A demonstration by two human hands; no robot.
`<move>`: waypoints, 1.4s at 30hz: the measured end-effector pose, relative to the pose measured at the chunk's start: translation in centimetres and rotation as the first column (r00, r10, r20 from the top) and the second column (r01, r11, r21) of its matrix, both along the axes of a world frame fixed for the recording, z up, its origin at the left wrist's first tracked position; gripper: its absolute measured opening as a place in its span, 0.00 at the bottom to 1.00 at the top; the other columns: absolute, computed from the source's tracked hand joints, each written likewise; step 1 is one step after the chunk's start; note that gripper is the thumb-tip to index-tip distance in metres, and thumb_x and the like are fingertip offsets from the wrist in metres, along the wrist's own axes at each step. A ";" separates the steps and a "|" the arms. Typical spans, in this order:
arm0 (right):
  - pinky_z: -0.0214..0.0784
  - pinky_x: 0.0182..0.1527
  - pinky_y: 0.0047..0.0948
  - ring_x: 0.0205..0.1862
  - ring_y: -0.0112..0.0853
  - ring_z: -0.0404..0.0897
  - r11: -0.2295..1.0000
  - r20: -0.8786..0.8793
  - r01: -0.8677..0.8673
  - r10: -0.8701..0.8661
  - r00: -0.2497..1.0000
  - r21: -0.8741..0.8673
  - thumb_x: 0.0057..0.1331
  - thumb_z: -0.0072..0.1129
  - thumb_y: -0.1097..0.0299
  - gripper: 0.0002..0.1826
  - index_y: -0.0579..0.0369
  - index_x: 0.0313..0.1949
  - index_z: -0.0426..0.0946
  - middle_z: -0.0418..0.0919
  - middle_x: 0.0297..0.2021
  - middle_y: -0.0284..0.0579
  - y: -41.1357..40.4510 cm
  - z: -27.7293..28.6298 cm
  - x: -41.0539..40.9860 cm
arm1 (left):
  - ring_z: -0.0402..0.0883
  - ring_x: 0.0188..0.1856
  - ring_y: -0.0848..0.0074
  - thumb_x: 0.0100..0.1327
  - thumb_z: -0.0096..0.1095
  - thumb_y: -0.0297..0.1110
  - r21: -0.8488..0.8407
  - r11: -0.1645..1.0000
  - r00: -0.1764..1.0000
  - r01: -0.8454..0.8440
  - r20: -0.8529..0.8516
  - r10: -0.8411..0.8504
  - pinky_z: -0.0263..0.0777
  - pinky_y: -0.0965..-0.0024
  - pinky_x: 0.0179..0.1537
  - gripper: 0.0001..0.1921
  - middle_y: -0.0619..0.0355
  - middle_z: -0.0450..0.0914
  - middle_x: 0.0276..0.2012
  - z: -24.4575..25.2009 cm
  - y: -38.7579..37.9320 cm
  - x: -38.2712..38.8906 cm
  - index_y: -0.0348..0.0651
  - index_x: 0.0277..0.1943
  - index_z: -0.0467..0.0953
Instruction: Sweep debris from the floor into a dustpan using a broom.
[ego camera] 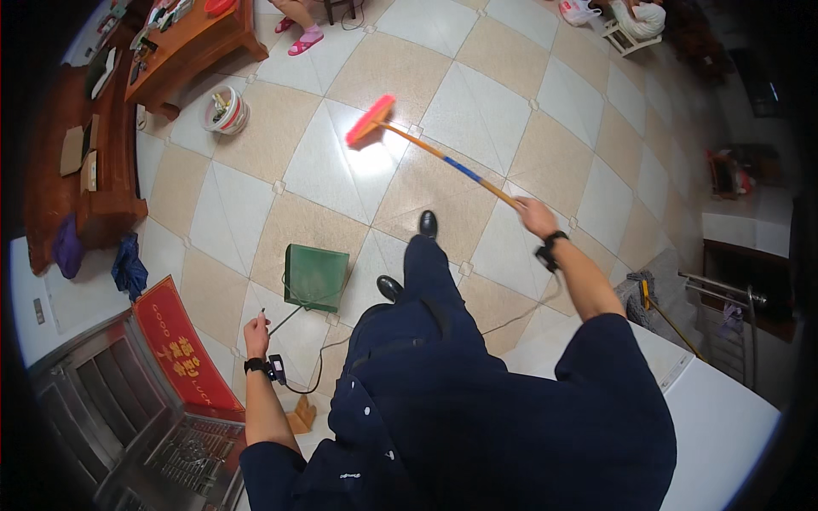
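My right hand (537,217) grips the end of a broom's wooden-coloured handle (492,190), which has a blue band partway along. The broom head (372,121), orange with pink bristles, is over the tiled floor (409,70) ahead of me and slightly blurred. To my left, my left hand (257,332) is closed around the thin handle of a long-handled dustpan. The green dustpan (316,276) sits at floor level beside my left shoe, and no debris can be made out in it.
A white bucket (227,112) with items inside stands by the wooden table (192,45). A person's feet in pink sandals (305,41) are at the top. A red doormat (185,351) lies left by the metal door. A mop (639,300) leans right, near a white surface (709,415).
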State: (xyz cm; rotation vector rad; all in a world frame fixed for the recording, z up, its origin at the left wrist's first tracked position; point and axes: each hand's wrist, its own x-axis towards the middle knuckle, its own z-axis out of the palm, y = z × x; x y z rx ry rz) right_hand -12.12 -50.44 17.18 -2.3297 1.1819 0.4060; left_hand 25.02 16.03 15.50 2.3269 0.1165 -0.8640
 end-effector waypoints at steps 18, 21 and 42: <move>0.70 0.49 0.44 0.48 0.50 0.78 0.982 -0.286 0.188 -0.176 0.942 0.013 0.70 0.45 0.51 0.21 0.50 0.50 0.79 0.80 0.44 0.55 -16.1 1.7 -26.3 | 0.67 0.19 0.81 0.71 0.50 0.50 0.136 0.991 1.000 -0.003 0.002 0.003 0.63 0.74 0.23 0.25 0.64 0.67 0.16 3.8 -9.9 -5.7 0.33 0.31 0.77; 0.71 0.46 0.44 0.44 0.53 0.80 0.979 -0.187 0.199 -0.205 0.961 -0.050 0.70 0.47 0.57 0.18 0.52 0.50 0.79 0.80 0.38 0.61 -18.8 6.8 -30.6 | 0.67 0.19 0.83 0.71 0.51 0.47 0.080 0.996 0.998 -0.044 0.041 0.041 0.62 0.76 0.22 0.22 0.64 0.67 0.17 3.9 -13.6 -3.1 0.34 0.31 0.77; 0.71 0.50 0.50 0.47 0.55 0.79 0.975 -0.021 0.207 -0.206 0.978 0.084 0.67 0.46 0.53 0.23 0.62 0.40 0.81 0.80 0.41 0.64 -30.8 -10.7 13.4 | 0.68 0.25 0.81 0.72 0.49 0.48 -0.110 0.988 0.989 0.109 -0.086 -0.118 0.67 0.73 0.30 0.22 0.65 0.68 0.20 1.2 -36.2 3.2 0.35 0.34 0.77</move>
